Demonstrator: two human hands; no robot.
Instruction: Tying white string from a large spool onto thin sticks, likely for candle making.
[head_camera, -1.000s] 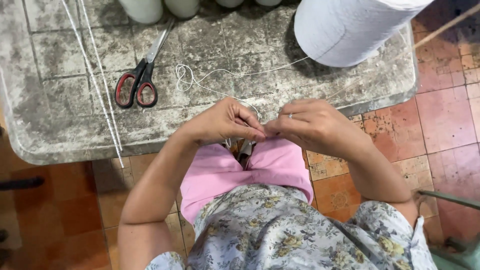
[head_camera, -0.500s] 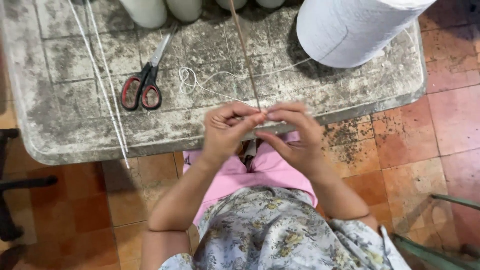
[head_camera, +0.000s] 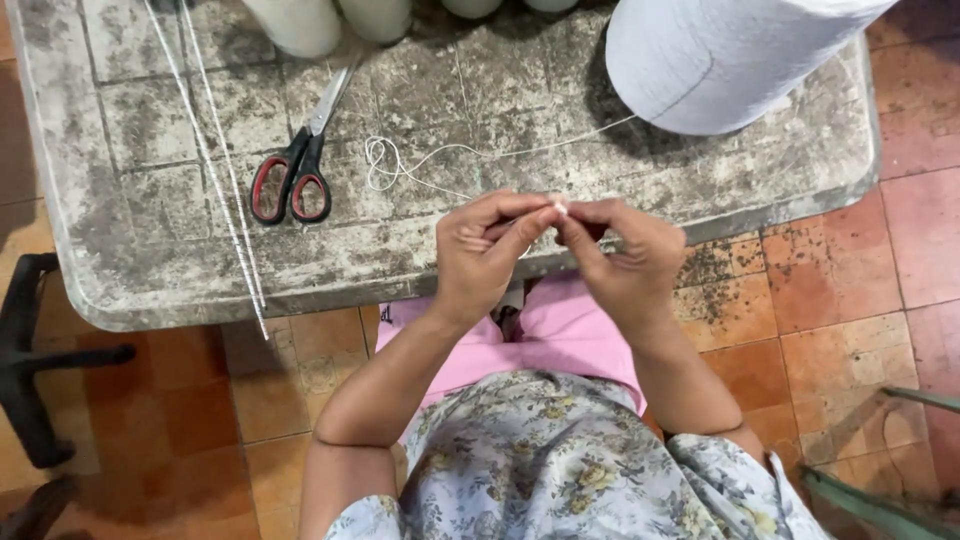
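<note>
Worn grey table (head_camera: 130, 250) fills the far half. Large white thread cone (head_camera: 720, 60) at far right. Red-handled scissors (head_camera: 293, 175) far left of the hands, blades pointing far. White thread (head_camera: 470, 150) runs from cone leftward to a loose loop, then near toward the hands. Left hand (head_camera: 485, 250) and right hand (head_camera: 625, 262) meet fingertip to fingertip, both pinching the thread end between them; neither is nearer.

Even soft daylight, sharp focus; faint shadows under scissors (head_camera: 295, 165), slight wide-angle bending at edges.
</note>
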